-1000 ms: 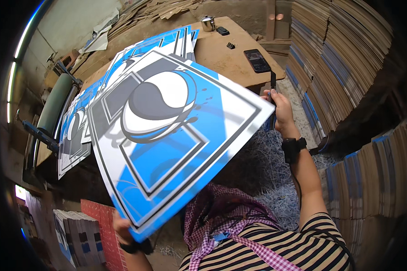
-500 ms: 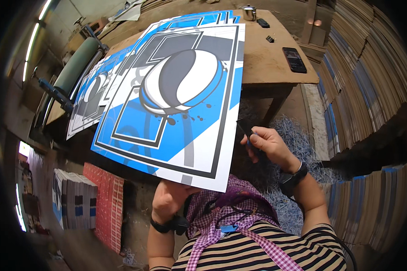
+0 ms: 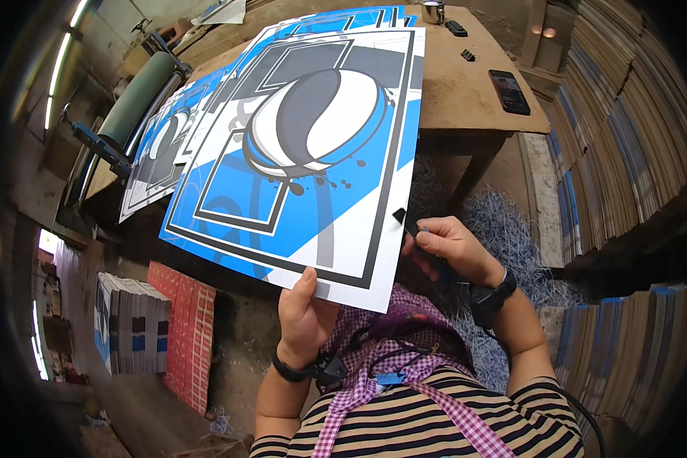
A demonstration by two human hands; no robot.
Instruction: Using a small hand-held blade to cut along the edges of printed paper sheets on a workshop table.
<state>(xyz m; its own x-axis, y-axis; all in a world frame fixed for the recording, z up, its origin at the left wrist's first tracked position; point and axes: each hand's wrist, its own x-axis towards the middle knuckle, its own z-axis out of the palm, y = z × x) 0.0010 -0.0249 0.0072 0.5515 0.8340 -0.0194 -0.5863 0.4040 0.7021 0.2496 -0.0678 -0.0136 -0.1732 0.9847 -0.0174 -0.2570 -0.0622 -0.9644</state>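
A large printed board (image 3: 229, 183) in blue, white and dark grey, with a round ball-like figure, reaches past the table toward me. My left hand (image 3: 307, 317) grips its near edge, thumb on the printed face and the other fingers hidden underneath. By the board's right edge my right hand (image 3: 456, 250) is closed around a slim dark tool with a flat, blade-like tip (image 3: 400, 217). That tip lies over the white border at the edge; whether it touches the board I cannot tell. More boards of similar print (image 3: 164, 145) lie under and left of this one.
The wooden table (image 3: 473, 114) carries a phone (image 3: 508, 91), a small black object (image 3: 456, 28) and a metal cup (image 3: 433, 11). A roller machine (image 3: 137, 99) stands left. Tall board stacks (image 3: 626, 114) line the right side. Paper shreds (image 3: 504, 229) litter the floor.
My left hand has come up, its thumb now on top of the board's near edge. The dark tool's tip has moved onto the board's right border.
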